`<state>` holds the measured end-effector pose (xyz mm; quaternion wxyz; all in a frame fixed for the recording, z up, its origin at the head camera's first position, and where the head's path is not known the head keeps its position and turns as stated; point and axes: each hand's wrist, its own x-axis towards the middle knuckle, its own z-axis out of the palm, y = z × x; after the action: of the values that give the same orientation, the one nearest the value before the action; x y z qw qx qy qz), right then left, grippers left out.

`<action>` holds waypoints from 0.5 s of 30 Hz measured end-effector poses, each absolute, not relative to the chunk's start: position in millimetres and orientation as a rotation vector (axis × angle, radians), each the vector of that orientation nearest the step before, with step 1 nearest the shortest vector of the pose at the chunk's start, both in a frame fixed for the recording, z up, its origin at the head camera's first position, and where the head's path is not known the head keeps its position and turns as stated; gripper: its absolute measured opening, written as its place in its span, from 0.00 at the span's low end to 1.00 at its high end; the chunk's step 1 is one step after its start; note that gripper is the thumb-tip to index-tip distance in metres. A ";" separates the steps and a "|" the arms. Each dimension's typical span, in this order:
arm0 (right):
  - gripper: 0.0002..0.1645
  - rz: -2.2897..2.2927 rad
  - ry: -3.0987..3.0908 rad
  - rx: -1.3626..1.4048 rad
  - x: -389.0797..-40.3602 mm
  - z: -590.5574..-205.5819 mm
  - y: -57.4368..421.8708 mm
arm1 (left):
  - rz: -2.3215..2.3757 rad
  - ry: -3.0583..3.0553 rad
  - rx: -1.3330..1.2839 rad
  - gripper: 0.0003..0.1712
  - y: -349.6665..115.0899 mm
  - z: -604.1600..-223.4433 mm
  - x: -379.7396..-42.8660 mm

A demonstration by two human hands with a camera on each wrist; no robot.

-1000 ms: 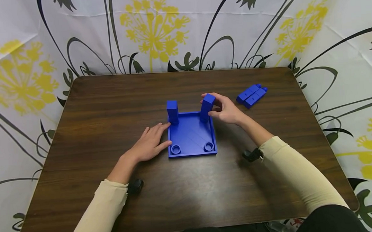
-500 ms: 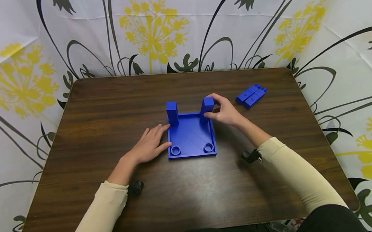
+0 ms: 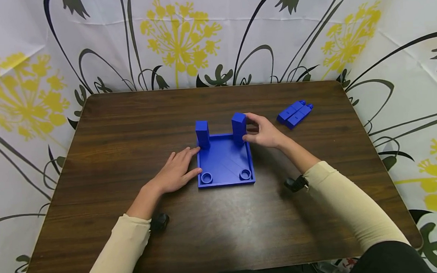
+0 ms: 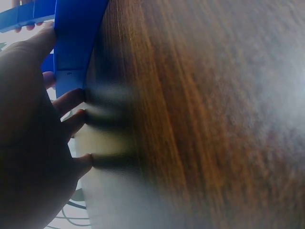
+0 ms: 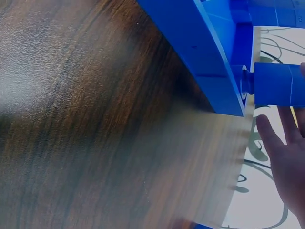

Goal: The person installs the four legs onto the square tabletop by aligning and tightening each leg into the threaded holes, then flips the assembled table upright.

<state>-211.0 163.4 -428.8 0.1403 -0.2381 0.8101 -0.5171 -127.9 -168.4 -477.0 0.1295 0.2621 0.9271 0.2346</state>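
Observation:
A blue square tabletop [image 3: 225, 160], turned underside up with a raised rim, lies on the table [image 3: 149, 237]. Ring-shaped sockets show in its two near corners. At the far left corner one blue table leg [image 3: 202, 134] stands upright. My right hand [image 3: 264, 131] pinches a second blue leg [image 3: 239, 127] between thumb and fingers at the far right corner. In the right wrist view that leg [image 5: 276, 85] has its narrow neck end at the corner socket. With fingers straight, my left hand [image 3: 174, 171] presses fingertips and thumb against the left rim.
Two more blue legs [image 3: 295, 114] lie side by side at the back right of the table. Behind the table hangs a white cloth [image 3: 118, 31] with a yellow and grey plant pattern.
The leg in my right hand has gone from leaning right to upright, and its top has shifted left. My right fingers have changed their hold on it. The left hand stays put.

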 end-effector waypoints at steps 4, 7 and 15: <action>0.37 -1.521 2.291 -0.705 -212.6 -427.6 163.4 | 0.670 2.689 0.750 0.41 -168.2 -476.8 -128.2; 0.37 -1.524 2.291 -0.721 -213.9 -428.4 163.0 | 0.666 2.681 0.742 0.41 -168.4 -475.9 -128.4; 0.27 -1.434 2.444 -0.638 -205.5 -421.4 160.0 | 0.658 2.675 0.726 0.40 -169.0 -476.8 -128.8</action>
<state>-205.5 160.0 -421.4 0.1180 -0.2181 0.8355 -0.4903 -128.8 -169.0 -476.8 0.1457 0.2521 0.9289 0.2286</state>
